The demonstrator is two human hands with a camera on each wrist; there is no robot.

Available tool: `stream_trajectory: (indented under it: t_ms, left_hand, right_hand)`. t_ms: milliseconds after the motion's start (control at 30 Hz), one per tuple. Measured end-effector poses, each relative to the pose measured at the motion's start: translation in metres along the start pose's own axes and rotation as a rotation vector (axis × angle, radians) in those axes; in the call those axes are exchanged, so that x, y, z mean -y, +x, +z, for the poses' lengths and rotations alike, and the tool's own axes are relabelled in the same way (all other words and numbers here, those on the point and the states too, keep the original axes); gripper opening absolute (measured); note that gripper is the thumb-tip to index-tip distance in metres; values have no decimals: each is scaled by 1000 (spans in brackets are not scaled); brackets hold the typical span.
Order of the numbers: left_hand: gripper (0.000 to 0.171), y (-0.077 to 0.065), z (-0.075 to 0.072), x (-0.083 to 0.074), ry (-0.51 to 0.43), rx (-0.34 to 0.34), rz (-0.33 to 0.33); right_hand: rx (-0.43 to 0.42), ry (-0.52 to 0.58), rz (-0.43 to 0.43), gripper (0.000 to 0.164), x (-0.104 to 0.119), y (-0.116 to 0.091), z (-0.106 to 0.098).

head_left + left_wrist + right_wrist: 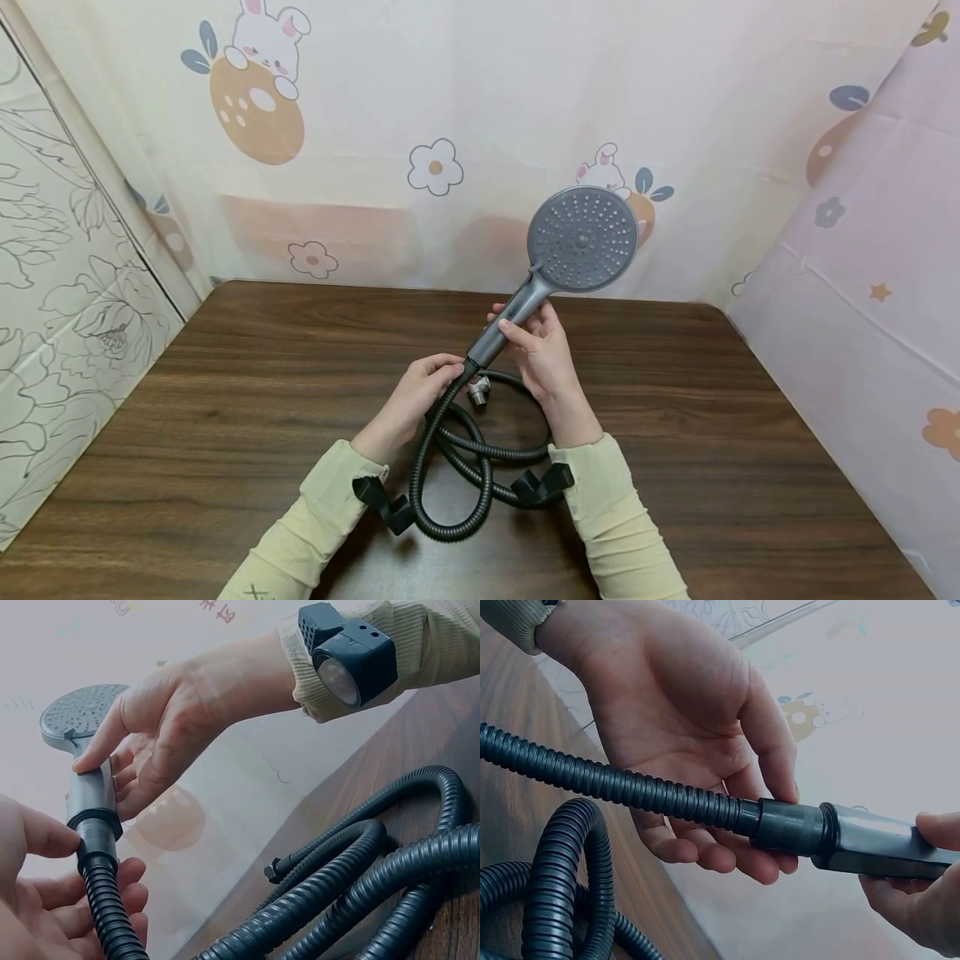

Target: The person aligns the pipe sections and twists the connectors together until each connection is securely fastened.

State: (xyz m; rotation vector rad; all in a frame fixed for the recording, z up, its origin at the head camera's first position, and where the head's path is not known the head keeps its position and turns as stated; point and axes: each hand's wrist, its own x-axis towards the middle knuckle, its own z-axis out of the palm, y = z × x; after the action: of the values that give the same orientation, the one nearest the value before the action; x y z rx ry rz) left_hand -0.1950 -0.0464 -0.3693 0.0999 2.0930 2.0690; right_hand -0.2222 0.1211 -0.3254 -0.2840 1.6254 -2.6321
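Observation:
A grey shower head [582,239] with a round nozzled face is held up over the table, tilted to the upper right. My right hand [546,354] grips its handle [507,323], thumb on the front and fingers behind. Black ribbed hose [422,467] runs from the handle's lower end. My left hand [416,392] pinches the hose's smooth collar [791,827] between thumb and fingers, right where it meets the handle. In the right wrist view the collar sits against the handle end; whether it is threaded on tightly cannot be seen.
The hose lies in loose loops on the dark wooden table [225,417], between the forearms. A shiny metal fitting [478,392] shows beside the left fingertips. Black wrist cameras [384,504] hang close to the hose loops. A patterned curtain [360,100] stands behind the table.

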Motion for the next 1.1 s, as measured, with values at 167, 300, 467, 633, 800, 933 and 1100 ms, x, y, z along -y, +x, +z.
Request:
stream_trajectory:
  t_ms: [167, 300, 467, 633, 800, 933, 1100]
  left_hand:
    - [27, 0, 0, -1, 34, -30, 5]
    - [26, 0, 0, 0, 54, -37, 36]
    - [27, 0, 1, 1, 46, -50, 75]
    - [28, -1, 1, 0, 54, -57, 51]
    - [29, 0, 1, -1, 64, -72, -19]
    - [28, 1, 2, 0, 72, -70, -43]
    - [27, 0, 2, -1, 74, -63, -10]
  right_hand:
    - [-3, 1, 6, 56, 0, 0, 0]
    - [-6, 3, 9, 56, 0, 0, 0]
    - [-7, 3, 7, 56, 0, 0, 0]
    - [-7, -14, 9, 54, 0, 1, -1]
    - [0, -16, 10, 55, -1, 1, -1]
    - [0, -15, 10, 55, -1, 1, 0]
    - [1, -11, 16, 55, 0, 0, -1]
